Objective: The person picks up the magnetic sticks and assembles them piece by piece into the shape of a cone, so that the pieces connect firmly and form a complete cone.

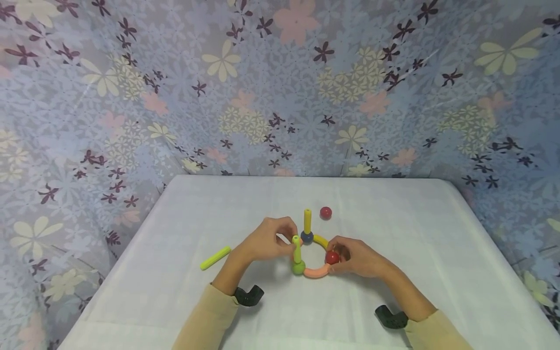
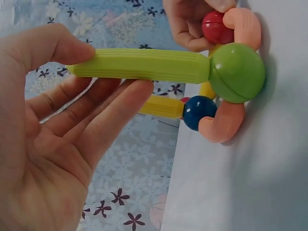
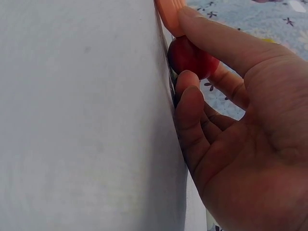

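A ring of curved toy rods and balls lies on the white table. My left hand (image 1: 272,239) pinches a lime-green stick (image 2: 144,65) between thumb and fingers. That stick stands upright on a green ball (image 2: 238,72) in the ring. On the ring's other side, my right hand (image 1: 362,257) grips a red ball (image 1: 332,257) where a salmon curved rod (image 1: 316,272) and a yellow curved rod (image 1: 321,240) come together. At the back, a dark blue ball (image 1: 307,237) carries an upright yellow stick (image 1: 307,221). Another salmon curved rod (image 2: 226,122) joins the green and blue balls.
A loose lime-green stick (image 1: 215,258) lies left of the left forearm. Behind the ring sits a loose red ball (image 1: 325,213). The white-covered table (image 1: 210,204) backs onto a flowered cloth (image 1: 280,87). Black wrist cameras (image 1: 391,317) are strapped to both forearms.
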Available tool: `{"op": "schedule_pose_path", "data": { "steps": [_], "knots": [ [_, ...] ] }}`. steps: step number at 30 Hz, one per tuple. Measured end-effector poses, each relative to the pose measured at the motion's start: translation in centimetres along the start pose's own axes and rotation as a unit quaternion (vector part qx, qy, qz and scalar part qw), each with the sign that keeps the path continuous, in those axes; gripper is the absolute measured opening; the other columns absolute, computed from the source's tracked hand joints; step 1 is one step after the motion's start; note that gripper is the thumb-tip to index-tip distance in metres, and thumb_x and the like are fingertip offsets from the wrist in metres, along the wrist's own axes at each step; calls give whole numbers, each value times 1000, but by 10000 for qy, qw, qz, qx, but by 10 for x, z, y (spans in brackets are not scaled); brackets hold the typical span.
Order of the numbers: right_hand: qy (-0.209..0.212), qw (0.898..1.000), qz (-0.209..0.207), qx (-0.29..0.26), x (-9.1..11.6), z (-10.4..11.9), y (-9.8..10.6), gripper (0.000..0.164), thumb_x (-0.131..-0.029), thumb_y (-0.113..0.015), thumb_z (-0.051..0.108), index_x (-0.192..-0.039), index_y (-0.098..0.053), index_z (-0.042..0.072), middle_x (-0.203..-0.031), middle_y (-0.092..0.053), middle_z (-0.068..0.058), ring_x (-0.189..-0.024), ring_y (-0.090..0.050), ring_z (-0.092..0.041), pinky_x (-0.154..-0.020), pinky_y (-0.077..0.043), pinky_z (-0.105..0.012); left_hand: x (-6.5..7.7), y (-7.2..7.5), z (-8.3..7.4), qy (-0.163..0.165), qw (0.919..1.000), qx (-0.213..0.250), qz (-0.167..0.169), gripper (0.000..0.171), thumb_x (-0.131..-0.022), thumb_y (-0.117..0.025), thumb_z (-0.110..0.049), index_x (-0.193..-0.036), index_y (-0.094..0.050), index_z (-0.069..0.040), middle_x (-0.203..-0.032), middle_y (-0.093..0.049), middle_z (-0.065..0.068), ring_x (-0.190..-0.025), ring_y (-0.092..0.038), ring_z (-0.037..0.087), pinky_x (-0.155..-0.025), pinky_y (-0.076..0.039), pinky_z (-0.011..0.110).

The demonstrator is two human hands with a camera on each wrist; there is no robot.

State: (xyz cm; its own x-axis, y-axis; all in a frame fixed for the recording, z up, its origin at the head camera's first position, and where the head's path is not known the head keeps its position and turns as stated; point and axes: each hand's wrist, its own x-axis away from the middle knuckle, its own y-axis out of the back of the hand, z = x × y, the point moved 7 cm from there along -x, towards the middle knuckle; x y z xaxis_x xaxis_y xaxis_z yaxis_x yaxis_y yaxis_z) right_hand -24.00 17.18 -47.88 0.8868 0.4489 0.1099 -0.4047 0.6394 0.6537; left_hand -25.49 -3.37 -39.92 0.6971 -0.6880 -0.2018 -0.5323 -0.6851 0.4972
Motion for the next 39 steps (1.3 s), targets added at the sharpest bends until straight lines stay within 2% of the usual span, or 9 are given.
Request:
{"op": "schedule_pose_path", "data": {
  "steps": [9, 13, 16, 19, 22, 24, 33, 36, 39],
  "knots": [
    [156, 9999, 17, -5, 0, -1, 1, 48, -73, -84, 37, -110, -60, 19, -85, -57, 1, -76, -51, -19, -61, -44, -28, 0, -4, -1, 10, 9998, 21, 217, 18, -81, -69, -8, -94, -59, -15, -90, -67, -3, -87, -65, 12, -71, -56, 30],
    [185, 9998, 66, -17, 1, 0, -1, 48, -74, -84, 35, -111, -59, 17, -85, -57, 1, -76, -51, -19, -61, -44, -28, 1, -3, 10, 218, 9994, 97, 256, 14, -85, -62, -12, -98, -61, -16, -96, -66, -4, -89, -65, 14, -72, -55, 31],
    [141, 9999, 64, -18, 2, 0, -1, 48, -74, -84, 35, -111, -59, 17, -86, -57, 1, -77, -51, -19, -61, -45, -28, 1, -1, 26, 545, 9978, 374, 79, 12, -93, -56, -13, -102, -63, -9, -99, -66, 7, -88, -67, 23, -71, -56, 36],
    [109, 9999, 47, -24, 2, 0, -1, 48, -74, -84, 35, -111, -60, 18, -86, -57, 1, -77, -51, -19, -60, -45, -28, 1, 1, 46, 999, 9950, 9, -91, 17, -95, -55, -15, -105, -64, -4, -94, -67, 8, -81, -67, 22, -67, -56, 36],
    [102, 9999, 39, -38, 2, -1, -1, 47, -73, -84, 35, -110, -60, 19, -86, -57, 1, -77, -51, -19, -60, -45, -28, 1, -2, 64, 1410, 9870, -770, -51, 21, -91, -60, -20, -108, -66, -9, -92, -66, -1, -74, -66, 14, -61, -54, 31],
    [101, 9999, 52, -19, 2, -1, -1, 47, -73, -84, 35, -110, -60, 19, -86, -57, 2, -77, -51, -19, -60, -45, -28, 1, -6, 71, 1596, 9817, -1037, 59, 24, -90, -64, -23, -111, -67, -12, -91, -66, -6, -71, -65, 10, -58, -53, 29],
    [342, 9987, 386, -59, 4, 4, -1, 47, -75, -83, 33, -113, -60, 17, -87, -58, 0, -77, -52, -19, -62, -45, -28, -1, -17, 78, 1902, 9746, -1182, -51, 33, -86, -72, -35, -113, -72, -16, -77, -66, -12, -67, -63, 7, -61, -51, 26],
    [352, 9975, 605, -117, 6, 3, -2, 42, -79, -79, 34, -114, -61, 20, -86, -59, 0, -77, -53, -18, -63, -46, -28, -1, -19, 81, 2040, 9742, -963, -49, 37, -86, -71, -39, -115, -71, -17, -70, -67, -10, -66, -66, 9, -64, -52, 28],
    [379, 9965, 725, -171, 7, 1, -2, 34, -87, -71, 35, -116, -61, 22, -88, -60, 2, -77, -55, -17, -65, -48, -29, -1, -18, 82, 1990, 9744, -1034, -125, 36, -86, -71, -42, -113, -73, -19, -76, -68, -10, -72, -65, 8, -67, -52, 29]
  ]
}}
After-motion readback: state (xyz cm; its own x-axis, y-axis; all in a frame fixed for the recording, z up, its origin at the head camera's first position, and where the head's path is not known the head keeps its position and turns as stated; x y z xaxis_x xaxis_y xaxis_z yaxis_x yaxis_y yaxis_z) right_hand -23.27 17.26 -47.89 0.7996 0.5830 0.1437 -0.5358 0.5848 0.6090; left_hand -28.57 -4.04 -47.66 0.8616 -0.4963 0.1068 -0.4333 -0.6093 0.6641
